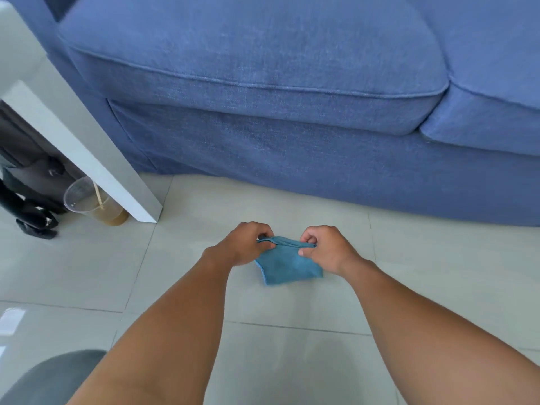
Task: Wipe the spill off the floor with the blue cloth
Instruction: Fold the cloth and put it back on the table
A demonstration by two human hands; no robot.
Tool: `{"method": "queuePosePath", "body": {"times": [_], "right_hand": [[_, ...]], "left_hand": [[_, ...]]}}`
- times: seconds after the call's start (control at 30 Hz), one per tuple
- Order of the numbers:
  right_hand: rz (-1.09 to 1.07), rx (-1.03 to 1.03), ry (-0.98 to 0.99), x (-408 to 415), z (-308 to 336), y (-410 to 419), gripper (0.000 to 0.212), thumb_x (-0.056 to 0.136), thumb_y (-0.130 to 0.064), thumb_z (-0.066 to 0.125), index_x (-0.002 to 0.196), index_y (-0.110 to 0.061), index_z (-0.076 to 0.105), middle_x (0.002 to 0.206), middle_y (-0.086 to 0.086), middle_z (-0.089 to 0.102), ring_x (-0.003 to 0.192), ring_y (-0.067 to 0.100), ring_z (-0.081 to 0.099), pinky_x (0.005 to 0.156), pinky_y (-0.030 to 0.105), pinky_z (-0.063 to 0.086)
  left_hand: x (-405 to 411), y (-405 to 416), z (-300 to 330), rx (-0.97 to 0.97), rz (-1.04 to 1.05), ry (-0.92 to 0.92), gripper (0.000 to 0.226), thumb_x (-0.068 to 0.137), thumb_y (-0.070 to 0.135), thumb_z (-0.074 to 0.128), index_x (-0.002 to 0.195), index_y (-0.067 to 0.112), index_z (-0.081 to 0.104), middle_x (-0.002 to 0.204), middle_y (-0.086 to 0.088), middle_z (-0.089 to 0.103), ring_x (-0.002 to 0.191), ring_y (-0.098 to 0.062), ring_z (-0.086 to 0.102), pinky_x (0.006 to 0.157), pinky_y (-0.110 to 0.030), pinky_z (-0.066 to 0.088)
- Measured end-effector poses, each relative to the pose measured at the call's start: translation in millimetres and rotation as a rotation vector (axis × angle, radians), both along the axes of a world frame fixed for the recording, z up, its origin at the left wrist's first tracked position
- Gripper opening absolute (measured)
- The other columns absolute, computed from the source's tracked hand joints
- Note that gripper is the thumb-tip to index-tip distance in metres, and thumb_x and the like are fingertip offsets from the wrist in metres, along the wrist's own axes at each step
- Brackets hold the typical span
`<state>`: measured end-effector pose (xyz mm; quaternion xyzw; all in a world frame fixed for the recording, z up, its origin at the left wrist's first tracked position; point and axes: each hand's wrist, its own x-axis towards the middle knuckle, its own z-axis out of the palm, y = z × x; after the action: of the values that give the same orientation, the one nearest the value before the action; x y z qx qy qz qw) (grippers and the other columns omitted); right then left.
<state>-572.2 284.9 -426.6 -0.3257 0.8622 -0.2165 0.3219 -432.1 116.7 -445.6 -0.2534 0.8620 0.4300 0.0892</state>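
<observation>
A small blue cloth (287, 266), folded, lies on the pale tiled floor (292, 361) in front of a sofa. My left hand (244, 244) pinches its far left corner and my right hand (324, 248) pinches its far right corner, holding the top edge taut between them. The lower part of the cloth rests on the tile. I cannot make out any spill on the floor around it.
A blue sofa (263, 112) fills the space just beyond the cloth. At the left stands a white table leg (96, 159), with a clear plastic cup (93, 203) holding brown liquid beside it and a black bag (29, 182) behind. A grey object (52, 378) sits at the bottom left.
</observation>
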Motion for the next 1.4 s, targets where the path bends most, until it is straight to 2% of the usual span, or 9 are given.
{"method": "queuePosePath", "body": {"times": [0.23,0.37,0.5,0.63,0.73,0.93,1.13,1.27,1.4], "right_hand": [[0.022,-0.004,-0.035,20,156,-27,0.005,0.085,-0.014,0.073,0.088,-0.019,0.072,0.083,-0.001,0.069,0.069,0.016,0.06,0.061,0.027,0.045],[0.047,0.0,-0.004,36,315,-38,0.008,0.083,-0.015,0.07,0.089,-0.018,0.074,0.084,0.003,0.073,0.073,0.023,0.066,0.062,0.029,0.051],[0.02,-0.021,0.008,55,491,-48,0.009,0.079,-0.015,0.064,0.082,-0.021,0.069,0.08,0.003,0.073,0.063,0.018,0.061,0.049,0.024,0.045],[0.088,-0.006,-0.055,70,636,-60,0.005,0.08,-0.022,0.062,0.083,-0.026,0.063,0.091,-0.002,0.071,0.078,0.02,0.065,0.069,0.033,0.052],[0.169,-0.056,-0.088,80,707,-80,0.002,0.082,-0.027,0.063,0.084,-0.028,0.063,0.095,-0.002,0.072,0.088,0.022,0.068,0.081,0.04,0.054],[0.222,-0.18,-0.211,109,746,-119,0.013,0.089,-0.027,0.069,0.101,-0.022,0.066,0.101,0.001,0.069,0.087,0.021,0.065,0.07,0.033,0.049],[0.203,-0.133,-0.459,155,736,-154,0.051,0.082,-0.022,0.077,0.13,-0.026,0.059,0.121,0.002,0.064,0.106,0.023,0.068,0.09,0.035,0.054],[0.26,0.008,-0.665,201,715,-182,0.045,0.079,-0.002,0.076,0.118,-0.022,0.064,0.114,0.014,0.072,0.098,0.033,0.073,0.076,0.039,0.056],[0.455,0.099,-0.636,241,696,-217,0.036,0.084,0.013,0.066,0.11,-0.013,0.071,0.096,0.02,0.065,0.08,0.028,0.064,0.049,0.024,0.05]], "left_hand": [[18,-20,167,-0.08,0.066,-0.046,0.012,0.095,0.023,0.062,0.101,0.014,0.069,0.097,-0.002,0.069,0.09,-0.022,0.058,0.069,-0.026,0.036],[36,-19,321,-0.057,0.136,-0.098,0.021,0.101,0.026,0.055,0.106,0.007,0.063,0.102,-0.011,0.065,0.093,-0.028,0.056,0.068,-0.029,0.03],[59,-14,495,0.02,0.286,-0.06,0.023,0.102,0.033,0.052,0.101,0.011,0.058,0.097,-0.003,0.057,0.095,-0.026,0.055,0.071,-0.03,0.032],[82,-12,645,0.126,0.515,0.04,0.028,0.097,0.043,0.057,0.093,0.015,0.06,0.08,0.002,0.061,0.075,-0.021,0.058,0.059,-0.031,0.042],[103,-15,718,0.13,0.659,0.127,0.033,0.096,0.044,0.057,0.092,0.012,0.063,0.082,-0.003,0.066,0.074,-0.023,0.062,0.064,-0.034,0.048],[156,-12,765,0.311,1.05,0.314,0.04,0.089,0.055,0.059,0.101,0.016,0.061,0.104,-0.01,0.07,0.094,-0.026,0.071,0.078,-0.051,0.062],[210,4,759,0.466,1.3,0.45,0.036,0.095,0.027,0.065,0.126,0.027,0.047,0.111,-0.008,0.064,0.085,-0.02,0.067,0.064,-0.036,0.056],[262,8,734,0.386,1.363,0.479,0.053,0.086,0.001,0.064,0.126,0.032,0.049,0.112,-0.004,0.057,0.094,-0.026,0.062,0.064,-0.038,0.057],[307,-4,704,0.375,1.435,0.42,0.052,0.068,0.009,0.063,0.116,0.029,0.068,0.122,0.008,0.052,0.114,-0.03,0.058,0.081,-0.041,0.056]]}}
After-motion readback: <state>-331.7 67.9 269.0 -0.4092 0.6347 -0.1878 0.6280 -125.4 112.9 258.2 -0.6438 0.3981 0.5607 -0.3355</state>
